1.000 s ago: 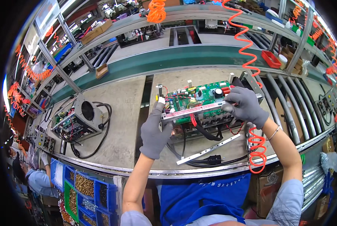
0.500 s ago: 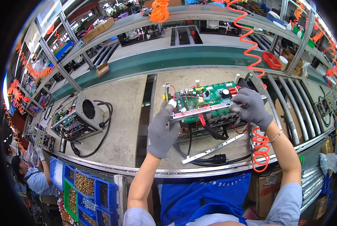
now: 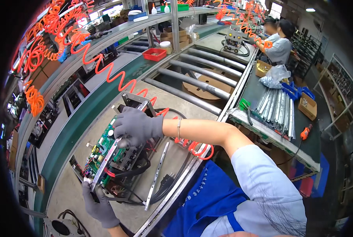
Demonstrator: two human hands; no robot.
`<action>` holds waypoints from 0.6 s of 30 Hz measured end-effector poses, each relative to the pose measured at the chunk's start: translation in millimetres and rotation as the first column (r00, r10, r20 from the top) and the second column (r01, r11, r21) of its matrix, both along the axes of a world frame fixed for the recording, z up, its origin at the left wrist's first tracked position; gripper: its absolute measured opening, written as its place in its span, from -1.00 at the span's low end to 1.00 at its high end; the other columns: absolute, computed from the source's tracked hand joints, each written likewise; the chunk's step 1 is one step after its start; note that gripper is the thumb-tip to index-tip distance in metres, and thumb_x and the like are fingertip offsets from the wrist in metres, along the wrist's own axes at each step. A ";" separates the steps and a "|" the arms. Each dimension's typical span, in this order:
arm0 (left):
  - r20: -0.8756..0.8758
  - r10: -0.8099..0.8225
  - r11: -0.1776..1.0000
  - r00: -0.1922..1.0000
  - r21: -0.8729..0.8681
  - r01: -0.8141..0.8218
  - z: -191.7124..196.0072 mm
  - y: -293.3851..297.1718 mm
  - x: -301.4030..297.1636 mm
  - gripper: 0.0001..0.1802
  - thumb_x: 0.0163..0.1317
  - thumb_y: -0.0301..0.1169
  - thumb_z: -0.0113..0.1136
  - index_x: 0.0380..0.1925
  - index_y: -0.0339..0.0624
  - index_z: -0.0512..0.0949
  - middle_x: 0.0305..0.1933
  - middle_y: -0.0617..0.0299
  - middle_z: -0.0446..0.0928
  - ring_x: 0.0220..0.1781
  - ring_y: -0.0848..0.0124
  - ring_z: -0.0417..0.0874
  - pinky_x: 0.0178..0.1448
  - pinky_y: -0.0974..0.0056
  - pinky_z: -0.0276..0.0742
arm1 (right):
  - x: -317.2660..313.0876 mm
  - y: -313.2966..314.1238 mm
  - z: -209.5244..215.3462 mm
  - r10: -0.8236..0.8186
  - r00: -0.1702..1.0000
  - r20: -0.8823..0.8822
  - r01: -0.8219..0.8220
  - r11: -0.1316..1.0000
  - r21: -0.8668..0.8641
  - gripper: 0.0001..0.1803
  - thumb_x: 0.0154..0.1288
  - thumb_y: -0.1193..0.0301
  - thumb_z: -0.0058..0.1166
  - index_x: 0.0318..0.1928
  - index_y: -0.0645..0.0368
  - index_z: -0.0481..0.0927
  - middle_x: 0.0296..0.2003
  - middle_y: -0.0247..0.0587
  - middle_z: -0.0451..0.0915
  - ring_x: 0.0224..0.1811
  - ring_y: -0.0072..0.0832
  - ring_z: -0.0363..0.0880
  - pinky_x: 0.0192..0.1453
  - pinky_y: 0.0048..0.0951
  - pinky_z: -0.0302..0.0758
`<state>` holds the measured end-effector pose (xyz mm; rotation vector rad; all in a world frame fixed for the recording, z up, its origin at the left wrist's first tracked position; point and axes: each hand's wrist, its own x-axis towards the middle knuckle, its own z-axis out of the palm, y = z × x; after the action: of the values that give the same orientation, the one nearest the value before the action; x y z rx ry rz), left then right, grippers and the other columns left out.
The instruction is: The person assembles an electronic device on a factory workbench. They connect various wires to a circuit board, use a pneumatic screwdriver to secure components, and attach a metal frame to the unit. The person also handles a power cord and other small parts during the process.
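In grey gloves, I have both hands at the ends of a metal rail point(image 3: 103, 166) lying along the near edge of a green circuit board point(image 3: 101, 147). My left hand point(image 3: 98, 206) pinches the rail's near-left end. My right hand point(image 3: 135, 125) is closed around the other end, its fingers bent over the board's far side. Under the rail is an open electrical chassis point(image 3: 127, 162) with black and red wires. A second perforated metal strip point(image 3: 157, 176) lies loose on the bench beside it, over a black cable with a plug point(image 3: 167, 180).
Steel rollers point(image 3: 196, 83) run to the right of the board. Orange coiled hoses point(image 3: 115, 81) hang over the bench. Bundled metal strips point(image 3: 277, 110) and an orange-handled screwdriver point(image 3: 305, 132) lie on a side table. Two co-workers point(image 3: 277, 43) are beyond. A red bin point(image 3: 154, 54) stands by the rollers.
My view has swung to the right, bringing the side table and co-workers in. Both hands stay on the rail over the board, and the loose strip still lies on the bench.
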<state>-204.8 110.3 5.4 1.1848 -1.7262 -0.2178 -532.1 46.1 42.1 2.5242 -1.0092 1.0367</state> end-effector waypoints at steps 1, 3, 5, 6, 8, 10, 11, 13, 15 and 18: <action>0.018 -0.005 1.000 1.000 0.021 0.005 1.3 1.7 0.4 -0.56 0.37 -0.44 0.20 0.20 -0.40 0.46 -0.03 0.11 0.63 -0.05 0.42 0.62 0.04 0.29 0.54 | 3.6 0.5 1.4 0.006 1.000 -0.005 -0.006 1.000 -0.023 -0.59 0.01 -0.08 0.28 -0.31 -0.07 0.61 -0.32 -0.33 0.55 -0.21 -0.27 0.56 -0.02 -0.17 0.40; 0.034 0.000 1.000 0.999 -0.010 0.001 8.9 3.5 -1.3 -0.55 0.36 -0.43 0.21 0.21 -0.39 0.46 -0.02 0.09 0.63 -0.05 0.42 0.62 0.05 0.29 0.54 | 23.1 6.9 5.8 0.001 1.000 -0.019 -0.003 0.998 -0.060 -0.57 0.03 -0.11 0.25 -0.30 -0.06 0.61 -0.36 -0.33 0.53 -0.23 -0.26 0.55 -0.02 -0.17 0.39; 0.024 -0.014 1.000 1.000 -0.027 0.015 9.8 1.7 -1.6 -0.54 0.36 -0.42 0.21 0.21 -0.38 0.46 -0.01 0.08 0.63 -0.04 0.41 0.62 0.06 0.29 0.54 | 55.6 14.8 8.9 0.122 0.992 0.020 -0.119 0.986 -0.115 -0.57 0.02 -0.09 0.24 -0.29 -0.05 0.61 -0.40 -0.33 0.50 -0.25 -0.25 0.55 -0.05 -0.14 0.40; 0.009 -0.030 0.999 1.000 -0.024 0.030 7.8 -0.3 -2.2 -0.55 0.36 -0.41 0.22 0.21 -0.38 0.47 0.00 0.08 0.63 -0.03 0.41 0.62 0.06 0.29 0.54 | 73.1 18.7 8.6 0.122 0.991 0.058 -0.114 0.985 -0.127 -0.58 -0.01 -0.08 0.24 -0.31 -0.04 0.61 -0.40 -0.30 0.52 -0.25 -0.24 0.57 -0.08 -0.14 0.42; -0.007 -0.050 0.999 0.999 -0.011 0.050 6.2 -1.7 0.2 -0.54 0.35 -0.41 0.23 0.21 -0.38 0.46 0.02 0.07 0.62 -0.02 0.40 0.62 0.08 0.28 0.54 | 106.2 20.4 4.1 0.143 0.980 0.138 -0.122 0.981 -0.150 -0.58 -0.07 -0.06 0.26 -0.35 -0.03 0.62 -0.39 -0.26 0.56 -0.25 -0.22 0.59 -0.14 -0.13 0.45; -0.012 -0.079 0.997 0.997 0.008 0.079 5.2 -3.4 1.0 -0.52 0.34 -0.42 0.25 0.22 -0.38 0.44 0.06 0.06 0.61 0.01 0.39 0.62 0.10 0.28 0.54 | 116.0 15.8 -2.6 0.126 0.988 0.089 -0.116 0.987 -0.110 -0.61 -0.08 -0.02 0.25 -0.36 -0.03 0.62 -0.39 -0.25 0.57 -0.28 -0.21 0.60 -0.18 -0.13 0.46; 0.012 -0.080 0.997 0.997 -0.016 0.080 2.0 -6.4 5.9 -0.50 0.32 -0.46 0.25 0.23 -0.38 0.43 0.07 0.06 0.60 0.02 0.38 0.63 0.11 0.28 0.54 | 118.8 14.5 -0.9 0.125 0.991 0.056 -0.120 0.988 -0.094 -0.63 -0.08 0.00 0.25 -0.37 -0.03 0.62 -0.39 -0.25 0.57 -0.29 -0.21 0.60 -0.21 -0.13 0.47; 0.062 -0.082 0.994 0.995 -0.062 0.086 -7.9 -12.5 18.0 -0.47 0.29 -0.53 0.25 0.26 -0.38 0.40 0.10 0.05 0.59 0.05 0.37 0.63 0.14 0.28 0.54 | 121.2 13.1 1.6 0.139 0.990 0.000 -0.138 0.987 -0.080 -0.62 -0.05 0.01 0.25 -0.30 -0.04 0.62 -0.42 -0.29 0.54 -0.30 -0.26 0.58 -0.23 -0.16 0.48; 0.076 -0.075 0.996 0.994 -0.048 0.079 -4.8 -9.7 14.3 -0.43 0.24 -0.61 0.22 0.27 -0.36 0.38 0.13 0.03 0.57 0.06 0.37 0.63 0.15 0.28 0.55 | 117.9 12.3 4.6 0.145 0.989 -0.032 -0.146 0.988 -0.057 -0.63 -0.04 0.02 0.25 -0.27 -0.05 0.64 -0.44 -0.31 0.52 -0.31 -0.28 0.58 -0.25 -0.18 0.48; 0.163 0.026 0.992 0.986 -0.125 -0.006 -5.7 -9.7 11.8 -0.35 0.11 -0.68 0.16 0.28 -0.22 0.40 0.02 0.01 0.63 -0.03 0.35 0.68 0.03 0.26 0.59 | 121.1 15.7 6.4 0.142 0.990 -0.018 -0.142 0.990 -0.004 -0.65 -0.05 0.03 0.26 -0.29 -0.07 0.66 -0.45 -0.33 0.53 -0.30 -0.28 0.59 -0.26 -0.18 0.48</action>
<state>-193.0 100.6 -0.3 1.1511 -1.8445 -0.0016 -411.0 61.8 48.5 2.6289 -0.8307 1.0509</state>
